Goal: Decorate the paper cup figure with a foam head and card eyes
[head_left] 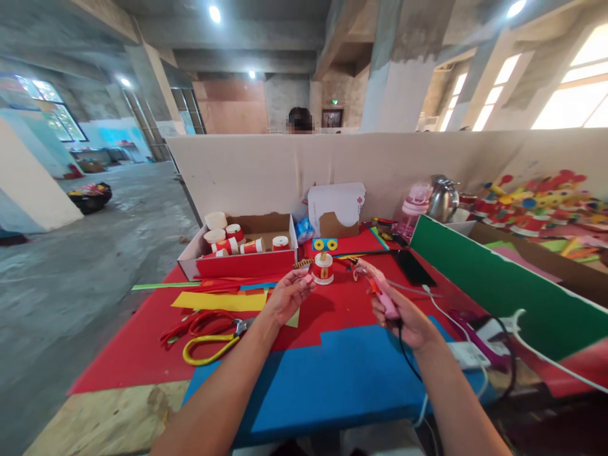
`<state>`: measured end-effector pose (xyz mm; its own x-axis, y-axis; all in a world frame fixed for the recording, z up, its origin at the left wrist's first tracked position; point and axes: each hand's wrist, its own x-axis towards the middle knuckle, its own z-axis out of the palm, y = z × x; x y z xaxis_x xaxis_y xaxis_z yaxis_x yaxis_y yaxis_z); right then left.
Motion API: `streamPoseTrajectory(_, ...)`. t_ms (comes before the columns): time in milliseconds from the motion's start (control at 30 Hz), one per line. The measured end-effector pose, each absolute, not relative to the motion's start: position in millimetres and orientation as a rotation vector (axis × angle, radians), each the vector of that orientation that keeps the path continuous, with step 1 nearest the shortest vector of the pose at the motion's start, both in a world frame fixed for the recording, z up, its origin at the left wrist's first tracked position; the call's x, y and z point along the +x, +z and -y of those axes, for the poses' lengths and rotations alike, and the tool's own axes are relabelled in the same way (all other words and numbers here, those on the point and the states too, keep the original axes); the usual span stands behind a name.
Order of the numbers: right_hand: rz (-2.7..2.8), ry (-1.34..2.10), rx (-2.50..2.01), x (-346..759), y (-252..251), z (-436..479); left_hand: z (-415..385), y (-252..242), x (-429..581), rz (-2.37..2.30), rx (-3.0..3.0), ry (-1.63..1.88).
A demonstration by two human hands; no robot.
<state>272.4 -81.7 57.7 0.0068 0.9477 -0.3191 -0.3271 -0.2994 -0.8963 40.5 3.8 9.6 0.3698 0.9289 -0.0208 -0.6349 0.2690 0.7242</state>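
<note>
My left hand is closed in a pinch just left of a small red and white paper cup figure; what its fingertips hold is too small to make out. The figure stands upright on the red sheet, with a blue strip and two yellow ring eyes above it and a coiled gold-brown arm at its side. A pink hot glue gun is gripped in my right hand. Its nozzle points toward the figure from the right, apart from it, and its black cord hangs below.
Left lie yellow-handled scissors, a red-handled pair and yellow paper strips. A box of paper cups stands behind. On the right are a black phone, a green-sided box and a white power strip.
</note>
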Motion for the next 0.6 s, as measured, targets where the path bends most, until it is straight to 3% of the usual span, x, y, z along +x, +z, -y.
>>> streamPoseTrajectory(400, 1.426, 0.91, -1.333, 247.1, 53.2, 83.3, -7.7, 6.4, 40.2, -0.636, 0.684, 1.11)
streamPoseTrajectory(600, 1.541, 0.832, -1.362, 236.2, 51.9, 83.4, -7.3, 6.3, 40.5, -0.626, 0.654, 1.106)
